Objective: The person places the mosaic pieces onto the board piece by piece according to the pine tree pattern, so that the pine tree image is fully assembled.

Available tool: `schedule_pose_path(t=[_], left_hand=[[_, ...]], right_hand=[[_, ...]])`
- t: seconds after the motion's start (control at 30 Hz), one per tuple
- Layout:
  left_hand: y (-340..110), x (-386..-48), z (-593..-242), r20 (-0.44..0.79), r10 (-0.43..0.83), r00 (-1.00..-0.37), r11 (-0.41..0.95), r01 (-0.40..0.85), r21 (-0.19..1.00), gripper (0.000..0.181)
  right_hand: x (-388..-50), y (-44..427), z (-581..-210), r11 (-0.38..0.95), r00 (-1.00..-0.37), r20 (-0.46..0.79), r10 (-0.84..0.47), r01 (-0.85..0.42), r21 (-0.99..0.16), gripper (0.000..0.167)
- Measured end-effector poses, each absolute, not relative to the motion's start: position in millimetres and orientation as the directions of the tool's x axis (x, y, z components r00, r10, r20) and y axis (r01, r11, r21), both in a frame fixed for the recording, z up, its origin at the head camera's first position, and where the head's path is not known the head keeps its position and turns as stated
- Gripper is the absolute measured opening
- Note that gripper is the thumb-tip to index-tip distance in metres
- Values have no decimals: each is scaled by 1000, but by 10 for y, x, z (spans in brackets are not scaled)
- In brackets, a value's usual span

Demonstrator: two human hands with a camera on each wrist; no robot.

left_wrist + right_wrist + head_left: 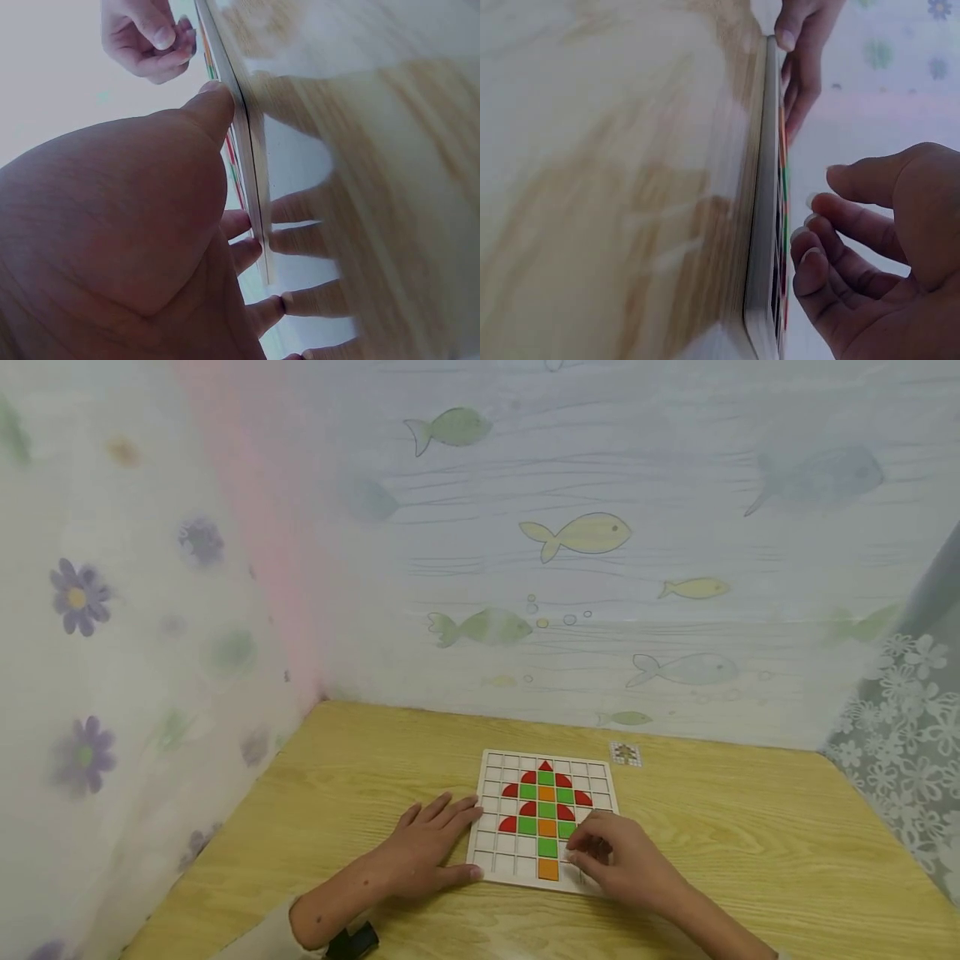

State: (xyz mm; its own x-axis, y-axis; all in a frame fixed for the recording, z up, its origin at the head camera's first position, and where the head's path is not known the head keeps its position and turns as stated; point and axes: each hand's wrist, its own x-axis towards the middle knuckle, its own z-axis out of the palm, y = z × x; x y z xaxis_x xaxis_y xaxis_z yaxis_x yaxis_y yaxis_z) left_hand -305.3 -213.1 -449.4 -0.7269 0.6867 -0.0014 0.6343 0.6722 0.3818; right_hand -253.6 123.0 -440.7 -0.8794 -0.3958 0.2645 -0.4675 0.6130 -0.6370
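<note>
A square whitish grid board (504, 864) lies on the table. Red, green and orange tiles (547, 810) sit in its squares, forming a tree-like pattern. My left hand (423, 852) rests at the board's left side, fingers spread, with fingertips and thumb touching the edge. Over the lower right part of the board hovers my right hand (618, 860), covering some squares. In the right wrist view its fingers (847, 232) are loosely curled, the thumb is apart from them, and no piece shows between them.
A small card with a tree-like pattern (626, 754) lies beyond the board's far right corner. The wooden table (750, 827) meets a fish-patterned wall covering (570, 635) at the back. A black object (352, 941) is by my left wrist.
</note>
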Motion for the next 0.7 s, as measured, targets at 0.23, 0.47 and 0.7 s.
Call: schedule_pose_path(t=[0.23,0.47,0.7], left_hand=[[-2129,-3059,-4465,-29,680,-733,684,619,385,82],[-2127,-3076,-4504,-31,677,-736,693,622,364,83],[-2140,-3096,-4523,-24,667,-745,707,621,338,84]], right_hand=[[-2479,1444,-4390,693,-937,214,-275,-347,-632,2],[-2416,1728,-4412,745,-947,268,-179,-308,-591,10],[-2416,1987,-4433,776,-936,333,-110,-290,-559,11]])
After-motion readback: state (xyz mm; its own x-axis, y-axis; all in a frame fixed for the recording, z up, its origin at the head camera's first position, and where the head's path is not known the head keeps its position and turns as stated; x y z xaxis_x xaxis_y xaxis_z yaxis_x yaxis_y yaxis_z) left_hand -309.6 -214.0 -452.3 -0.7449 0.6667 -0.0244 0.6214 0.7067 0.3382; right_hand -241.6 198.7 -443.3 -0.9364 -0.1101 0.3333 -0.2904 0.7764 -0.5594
